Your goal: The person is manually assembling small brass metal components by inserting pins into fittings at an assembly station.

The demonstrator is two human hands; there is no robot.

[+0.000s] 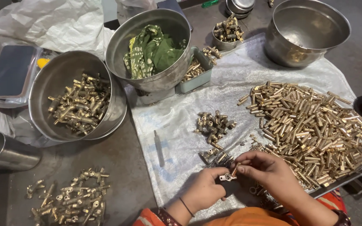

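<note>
My left hand (205, 189) grips a small brass fitting (227, 177) near the front edge of the table. Against that fitting, my right hand (265, 168) pinches a thin brass pin (234, 170) between finger and thumb. Just beyond my hands lies a small cluster of brass fittings (213, 124) on a white cloth (177, 125). A large heap of brass tubes (311, 125) spreads to the right of my right hand.
A steel bowl of assembled brass parts (80, 104) stands at left, another with a green cloth (151, 50) behind it, a bare one (306, 29) at back right. Loose fittings (72, 201) lie front left by a steel cup (5, 152). A phone (11, 69) lies far left.
</note>
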